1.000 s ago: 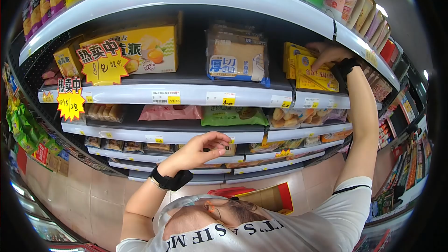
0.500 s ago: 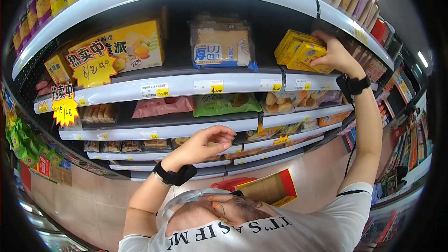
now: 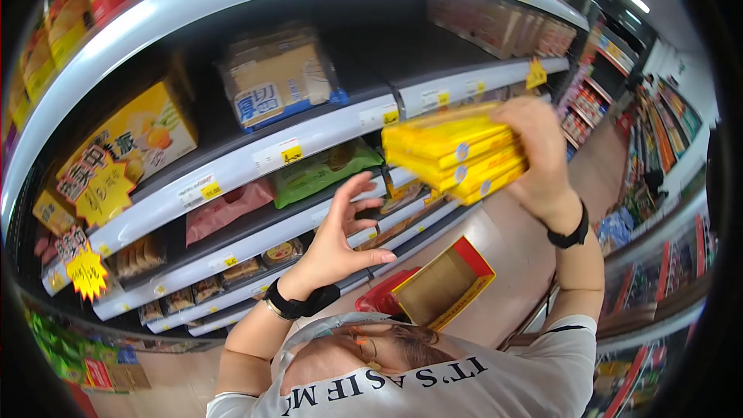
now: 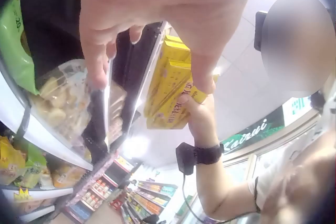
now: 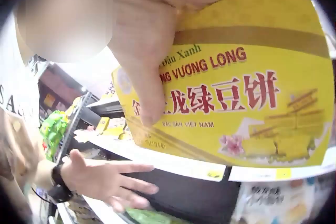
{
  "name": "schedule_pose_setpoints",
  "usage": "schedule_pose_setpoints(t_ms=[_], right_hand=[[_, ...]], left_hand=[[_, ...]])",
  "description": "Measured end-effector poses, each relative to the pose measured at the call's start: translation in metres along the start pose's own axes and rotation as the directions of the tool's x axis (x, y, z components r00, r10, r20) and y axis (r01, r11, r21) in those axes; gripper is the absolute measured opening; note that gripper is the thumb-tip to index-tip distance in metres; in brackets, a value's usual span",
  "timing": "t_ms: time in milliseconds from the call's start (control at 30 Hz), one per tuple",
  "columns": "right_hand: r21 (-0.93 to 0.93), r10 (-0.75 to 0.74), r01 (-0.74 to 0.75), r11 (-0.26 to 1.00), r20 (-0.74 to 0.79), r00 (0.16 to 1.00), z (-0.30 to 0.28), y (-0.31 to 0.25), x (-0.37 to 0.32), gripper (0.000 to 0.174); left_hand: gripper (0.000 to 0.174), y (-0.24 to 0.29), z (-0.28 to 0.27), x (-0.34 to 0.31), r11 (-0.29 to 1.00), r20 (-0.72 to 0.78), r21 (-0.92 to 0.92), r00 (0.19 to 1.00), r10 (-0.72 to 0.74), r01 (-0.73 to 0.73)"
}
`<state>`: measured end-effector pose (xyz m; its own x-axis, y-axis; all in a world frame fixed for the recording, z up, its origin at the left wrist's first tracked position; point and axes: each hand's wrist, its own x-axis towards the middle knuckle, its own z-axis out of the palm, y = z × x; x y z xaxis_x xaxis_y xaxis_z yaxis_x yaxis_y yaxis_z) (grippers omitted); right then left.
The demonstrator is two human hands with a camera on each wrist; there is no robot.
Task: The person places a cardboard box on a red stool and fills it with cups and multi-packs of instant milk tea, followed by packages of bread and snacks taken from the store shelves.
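Note:
Several flat yellow boxes of mung bean cakes (image 3: 457,156) are stacked in my right hand (image 3: 538,151), gripped at their right end and held out in front of the shelves. In the right wrist view the thumb lies across the printed face of one yellow box (image 5: 231,87). My left hand (image 3: 340,236) is raised to the left of the stack, fingers spread and thumb apart, holding nothing. From the left wrist view, the left hand (image 4: 163,8) overlaps the boxes (image 4: 170,87).
Bagged thick-cut toast (image 3: 282,77) and a yellow pie carton (image 3: 147,131) stand on the upper shelf. Pink and green bags (image 3: 329,173) lie on the shelf below. On the floor is an open cardboard box (image 3: 441,286) beside something red (image 3: 383,294).
My right hand has lifted the yellow boxes off the upper shelf and brought them out toward the left hand. The left fingers have spread wider. The head view has turned right.

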<state>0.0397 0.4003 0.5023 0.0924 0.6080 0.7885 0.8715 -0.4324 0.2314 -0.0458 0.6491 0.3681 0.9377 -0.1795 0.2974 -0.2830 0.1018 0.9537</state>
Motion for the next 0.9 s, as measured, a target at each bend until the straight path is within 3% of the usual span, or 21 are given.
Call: schedule_pose_setpoints(t_ms=[33, 100, 167, 233, 267, 300, 333, 367, 433, 467, 533, 600, 667, 700, 767, 800, 867, 900], right_hand=[[0.043, 0.05, -0.051, 0.998, 0.03, 0.998, 0.002, -0.015, -0.006, 0.044], [0.127, 0.187, -0.21, 0.969, 0.171, 0.967, 0.009, -0.042, -0.022, 0.047], [0.135, 0.277, -0.312, 0.94, 0.227, 0.933, 0.024, -0.067, -0.04, 0.051], [0.181, 0.386, -0.466, 0.866, 0.351, 0.853, 0.04, -0.095, -0.055, 0.054], [0.166, 0.411, -0.485, 0.859, 0.342, 0.845, 0.049, -0.106, -0.062, 0.054], [0.166, 0.491, -0.603, 0.78, 0.434, 0.755, 0.059, -0.118, -0.07, 0.056], [0.158, 0.553, -0.709, 0.687, 0.52, 0.651, 0.067, -0.128, -0.078, 0.059], [0.151, 0.574, -0.722, 0.676, 0.508, 0.643, 0.075, -0.138, -0.085, 0.059], [0.11, 0.603, -0.856, 0.506, 0.664, 0.442, 0.089, -0.158, -0.097, 0.062], [0.075, 0.619, -0.876, 0.476, 0.679, 0.395, 0.095, -0.168, -0.103, 0.065], [0.11, 0.62, -0.895, 0.433, 0.685, 0.384, 0.104, -0.186, -0.116, 0.065], [0.142, 0.617, -0.913, 0.383, 0.696, 0.367, 0.107, -0.2, -0.133, 0.065], [0.079, 0.719, -0.93, 0.36, 0.611, 0.33, 0.108, -0.213, -0.154, 0.062], [0.132, 0.786, -0.96, 0.248, 0.551, 0.279, 0.108, -0.222, -0.164, 0.064], [0.172, 0.856, -0.982, -0.072, 0.516, 0.028, 0.115, -0.242, -0.185, 0.059], [0.16, 0.852, -0.98, -0.117, 0.524, -0.016, 0.12, -0.252, -0.197, 0.059], [0.398, 0.835, -0.829, -0.394, 0.532, -0.141, 0.127, -0.276, -0.218, 0.052], [0.39, 0.826, -0.818, -0.423, 0.537, -0.17, 0.123, -0.283, -0.217, 0.052]], left_hand=[[0.107, -0.001, 0.001, 0.001, 1.0, 0.032, -0.005, 0.999, -0.006, 0.007], [0.116, -0.004, 0.002, 0.0, 0.973, 0.001, 0.128, 0.981, 0.194, -0.192], [0.112, -0.005, -0.001, -0.001, 0.959, 0.041, 0.164, 0.973, 0.229, -0.232], [0.092, -0.011, -0.008, -0.004, 0.822, 0.192, 0.45, 0.937, 0.292, -0.348], [0.076, -0.017, -0.006, -0.008, 0.939, 0.116, 0.268, 0.975, 0.189, -0.214], [0.076, -0.026, -0.012, -0.014, 0.941, 0.142, 0.265, 0.973, 0.18, -0.212], [0.072, -0.038, -0.019, -0.019, 0.975, 0.165, 0.213, 0.986, 0.033, -0.068], [0.068, -0.049, -0.027, -0.024, 0.982, 0.193, 0.168, 0.975, -0.112, 0.08], [0.063, -0.071, -0.036, -0.037, 0.989, 0.22, 0.081, 0.965, -0.14, 0.125], [0.062, -0.077, -0.041, -0.044, 0.977, 0.252, 0.031, 0.944, -0.214, 0.213], [0.06, -0.087, -0.05, -0.056, 0.95, 0.301, -0.006, 0.906, -0.297, 0.313], [0.057, -0.097, -0.058, -0.068, 0.841, 0.35, -0.106, 0.811, -0.469, 0.531], [0.055, -0.119, -0.067, -0.078, 0.809, 0.361, -0.128, 0.787, -0.5, 0.573], [0.054, -0.127, -0.07, -0.085, 0.782, 0.357, -0.161, 0.775, -0.522, 0.601], [0.048, -0.124, -0.069, -0.093, 0.721, 0.331, -0.232, 0.75, -0.573, 0.653], [0.046, -0.129, -0.069, -0.095, 0.696, 0.346, -0.269, 0.741, -0.575, 0.666], [0.043, -0.139, -0.07, -0.1, 0.632, 0.376, -0.302, 0.699, -0.608, 0.713], [0.042, -0.143, -0.069, -0.099, 0.597, 0.394, -0.301, 0.667, -0.632, 0.743]])
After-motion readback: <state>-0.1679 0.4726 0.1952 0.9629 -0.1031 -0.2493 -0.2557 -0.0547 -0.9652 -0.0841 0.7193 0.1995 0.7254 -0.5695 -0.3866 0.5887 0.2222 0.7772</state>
